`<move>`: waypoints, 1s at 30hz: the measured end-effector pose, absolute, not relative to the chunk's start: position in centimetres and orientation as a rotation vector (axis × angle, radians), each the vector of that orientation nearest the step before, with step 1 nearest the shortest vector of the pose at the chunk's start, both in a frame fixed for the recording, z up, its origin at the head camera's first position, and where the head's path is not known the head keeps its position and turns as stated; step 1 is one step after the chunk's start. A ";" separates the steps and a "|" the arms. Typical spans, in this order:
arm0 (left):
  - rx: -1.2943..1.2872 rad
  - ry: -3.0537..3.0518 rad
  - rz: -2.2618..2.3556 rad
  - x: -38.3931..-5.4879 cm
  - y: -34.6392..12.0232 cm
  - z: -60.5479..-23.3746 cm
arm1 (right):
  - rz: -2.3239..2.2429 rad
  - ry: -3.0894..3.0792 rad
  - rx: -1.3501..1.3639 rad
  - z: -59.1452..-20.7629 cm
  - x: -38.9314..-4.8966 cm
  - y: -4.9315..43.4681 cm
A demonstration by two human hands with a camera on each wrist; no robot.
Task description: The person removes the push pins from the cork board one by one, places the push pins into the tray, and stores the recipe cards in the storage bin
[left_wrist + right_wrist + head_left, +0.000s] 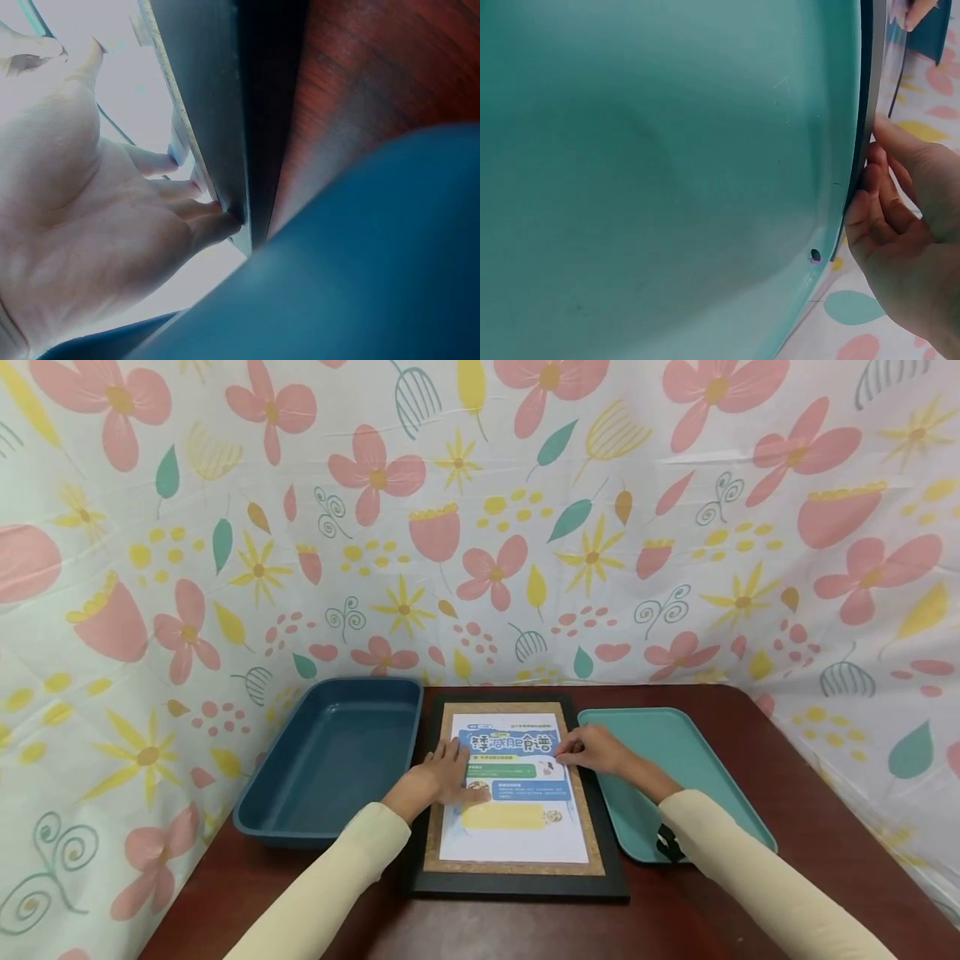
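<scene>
White floral fabric (480,527) in pink, yellow and teal hangs behind a reddish-brown table (772,777).

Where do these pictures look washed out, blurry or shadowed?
Left wrist: the paper glares nearly white beyond the left hand, and the blue tray in the foreground is blurred. Right wrist: the green tray looks dim, with a soft darker patch. Head: light fairly even, the fine print unreadable.

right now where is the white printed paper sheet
In the head view, the sheet lies just below centre on the black-framed cork board, partly under the left hand, between the deep blue tray, left, and the shallow teal tray, right.
</scene>
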State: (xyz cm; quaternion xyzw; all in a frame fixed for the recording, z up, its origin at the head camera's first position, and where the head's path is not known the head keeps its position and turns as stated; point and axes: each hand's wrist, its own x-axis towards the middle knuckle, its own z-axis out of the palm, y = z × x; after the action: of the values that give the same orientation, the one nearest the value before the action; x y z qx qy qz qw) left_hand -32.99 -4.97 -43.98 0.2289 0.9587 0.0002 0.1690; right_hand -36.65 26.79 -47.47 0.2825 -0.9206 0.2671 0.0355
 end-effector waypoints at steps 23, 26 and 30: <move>0.631 2.715 -0.009 -33.1 -4.9 -44.2 | 0.783 -2.841 0.928 -48.0 -36.7 27.1; 0.623 2.719 -0.006 -33.2 -4.9 -44.3 | 0.789 -2.837 0.940 -48.0 -36.7 27.1; 0.620 2.720 -0.014 -33.2 -4.9 -44.3 | 0.782 -2.843 0.945 -47.9 -36.8 27.2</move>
State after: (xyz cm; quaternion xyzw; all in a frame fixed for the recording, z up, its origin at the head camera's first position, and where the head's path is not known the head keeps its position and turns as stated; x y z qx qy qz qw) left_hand -33.25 -4.93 -44.26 0.2187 0.9600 -0.0049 0.1750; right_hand -36.81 27.18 -47.89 0.3051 -0.9180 0.2524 0.0229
